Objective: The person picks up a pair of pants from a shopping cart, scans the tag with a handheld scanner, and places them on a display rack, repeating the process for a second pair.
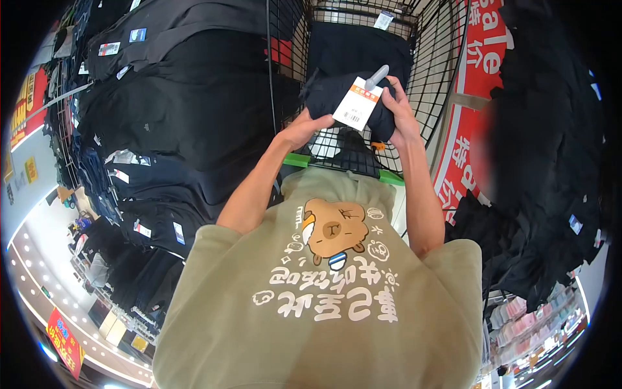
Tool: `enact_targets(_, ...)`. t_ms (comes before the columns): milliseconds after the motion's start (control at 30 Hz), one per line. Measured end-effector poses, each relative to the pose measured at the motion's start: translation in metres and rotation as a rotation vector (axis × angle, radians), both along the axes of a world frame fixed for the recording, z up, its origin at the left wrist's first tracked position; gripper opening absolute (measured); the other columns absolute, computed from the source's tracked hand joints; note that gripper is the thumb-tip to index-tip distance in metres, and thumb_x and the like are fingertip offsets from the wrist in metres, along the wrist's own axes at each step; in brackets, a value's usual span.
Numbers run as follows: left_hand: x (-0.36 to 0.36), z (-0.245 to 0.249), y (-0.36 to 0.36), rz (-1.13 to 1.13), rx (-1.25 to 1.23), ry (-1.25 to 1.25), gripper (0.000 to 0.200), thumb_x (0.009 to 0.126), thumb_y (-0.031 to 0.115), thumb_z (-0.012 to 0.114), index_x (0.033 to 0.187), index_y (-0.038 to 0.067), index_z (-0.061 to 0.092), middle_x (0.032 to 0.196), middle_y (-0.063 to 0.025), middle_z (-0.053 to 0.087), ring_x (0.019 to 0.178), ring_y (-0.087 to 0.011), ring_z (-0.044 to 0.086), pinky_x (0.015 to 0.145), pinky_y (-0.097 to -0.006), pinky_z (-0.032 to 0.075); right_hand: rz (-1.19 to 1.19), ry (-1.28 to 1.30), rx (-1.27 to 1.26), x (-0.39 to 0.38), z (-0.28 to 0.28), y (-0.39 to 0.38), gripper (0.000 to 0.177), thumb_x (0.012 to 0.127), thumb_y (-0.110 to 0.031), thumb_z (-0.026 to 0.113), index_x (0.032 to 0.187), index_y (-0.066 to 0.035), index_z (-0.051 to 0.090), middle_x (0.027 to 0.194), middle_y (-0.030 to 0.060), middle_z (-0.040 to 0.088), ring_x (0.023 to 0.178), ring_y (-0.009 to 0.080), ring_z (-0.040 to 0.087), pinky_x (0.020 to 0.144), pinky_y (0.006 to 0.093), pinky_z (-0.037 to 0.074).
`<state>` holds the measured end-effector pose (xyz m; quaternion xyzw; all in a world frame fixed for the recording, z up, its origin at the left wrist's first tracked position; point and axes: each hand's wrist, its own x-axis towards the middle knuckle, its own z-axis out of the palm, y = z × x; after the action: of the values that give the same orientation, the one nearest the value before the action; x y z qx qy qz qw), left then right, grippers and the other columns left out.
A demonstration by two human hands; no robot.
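Observation:
A folded dark garment (324, 91) is held up between both hands over the wire shopping cart (429, 84). My left hand (304, 129) grips its lower left side, the thumb on top near the tag. At the right end, my right hand (403, 110) is closed on the same garment, with the thumb near a grey plastic hook (377, 77). A white and orange price tag (358, 104) with a barcode lies over the cloth. Behind it, another dark garment (359, 48) rests in the cart.
Piles of dark clothes (162, 97) with tags stand on the left. Red sale signs (461, 152) and more dark clothes (551, 129) line the right side. The cart's green-ended handle (297, 160) is close to my body.

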<state>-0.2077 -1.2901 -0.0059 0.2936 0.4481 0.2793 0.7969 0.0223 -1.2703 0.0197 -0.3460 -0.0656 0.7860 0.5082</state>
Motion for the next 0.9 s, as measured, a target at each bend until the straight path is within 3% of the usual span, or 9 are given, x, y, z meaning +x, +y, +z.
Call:
enact_targets(67,0.001,0.008,0.007,0.079,-0.083,-0.272,0.072,0.085,0.038,0.07,0.14,0.005,0.039,0.135,-0.0073,0.05,0.126,-0.0203,0.045,0.108,-0.0378,0.032,0.077,-0.219,0.089,0.006,-0.004,0.004,0.026,0.089,-0.009,0.065,0.111,-0.007,0.051,0.101,0.0082,0.06,0.095,0.0153,0.06,0.081,0.0273,0.053)
enact_targets(233,0.015,0.042,0.03,0.193,-0.169,0.077,0.054,0.096,0.041,0.052,0.134,0.004,0.044,0.127,-0.0098,0.057,0.121,-0.0209,0.052,0.101,-0.0403,0.044,0.274,-0.998,0.462,0.006,0.01,0.024,0.031,0.077,-0.004,0.07,0.106,-0.001,0.058,0.108,0.0079,0.062,0.108,0.0196,0.054,0.098,0.0334,0.038)
enact_targets(433,0.008,0.048,0.019,0.187,-0.13,-0.136,0.061,0.095,0.049,0.048,0.139,0.006,0.04,0.137,-0.0066,0.049,0.126,-0.0209,0.048,0.107,-0.039,0.038,0.167,-1.043,0.468,-0.019,0.009,0.033,0.029,0.08,-0.005,0.068,0.106,-0.003,0.057,0.104,0.008,0.062,0.103,0.019,0.054,0.093,0.0308,0.039)
enact_targets(467,0.009,0.042,0.016,0.199,-0.044,-0.022,0.059,0.086,0.029,0.07,0.134,0.005,0.046,0.128,-0.006,0.055,0.117,-0.0183,0.053,0.102,-0.0334,0.041,0.149,-1.027,0.405,-0.022,0.005,0.031,0.028,0.08,-0.004,0.067,0.106,-0.003,0.057,0.103,0.008,0.061,0.101,0.0186,0.054,0.091,0.0301,0.04)
enact_targets(533,0.015,0.041,0.017,0.236,0.06,0.19,0.06,0.074,0.011,0.078,0.127,0.003,0.05,0.121,-0.0064,0.057,0.111,-0.017,0.056,0.1,-0.0321,0.042,0.113,-1.029,0.442,-0.028,0.002,0.028,0.025,0.082,-0.005,0.066,0.106,-0.003,0.056,0.101,0.008,0.061,0.095,0.0178,0.054,0.085,0.0298,0.041)
enact_targets(767,0.008,0.047,0.02,0.242,-0.062,0.253,0.043,0.078,0.006,0.071,0.118,0.0,0.055,0.112,-0.0096,0.064,0.102,-0.0185,0.062,0.091,-0.0328,0.05,0.088,-0.845,0.082,-0.014,-0.011,0.025,0.027,0.094,-0.024,0.06,0.112,-0.004,0.062,0.098,0.0063,0.059,0.086,0.0113,0.055,0.079,0.0266,0.042)
enact_targets(833,-0.004,0.037,0.018,0.267,-0.114,0.175,0.042,0.079,0.007,0.071,0.118,0.0,0.056,0.111,-0.0101,0.064,0.1,-0.0192,0.064,0.088,-0.0339,0.052,0.104,-1.396,0.106,0.003,-0.073,0.021,0.037,0.089,-0.031,0.063,0.11,-0.001,0.062,0.108,0.0151,0.062,0.092,0.0233,0.062,0.083,0.0338,0.047)
enact_targets(867,-0.009,0.033,0.018,0.295,-0.161,0.096,0.041,0.079,0.007,0.071,0.117,0.0,0.056,0.111,-0.0107,0.065,0.098,-0.0198,0.065,0.086,-0.0349,0.054,0.21,-1.791,0.181,0.013,-0.106,0.013,0.039,0.087,-0.032,0.064,0.109,0.0,0.061,0.112,0.0186,0.061,0.095,0.0285,0.063,0.084,0.0373,0.049)
enact_targets(900,-0.012,0.035,0.018,0.314,-0.177,0.105,0.042,0.08,0.006,0.07,0.118,-0.001,0.055,0.111,-0.0118,0.064,0.099,-0.0215,0.065,0.084,-0.0366,0.055,0.506,-1.864,0.095,0.013,-0.122,0.001,0.037,0.086,-0.029,0.063,0.108,0.001,0.062,0.113,0.021,0.061,0.098,0.0322,0.063,0.084,0.0401,0.05)
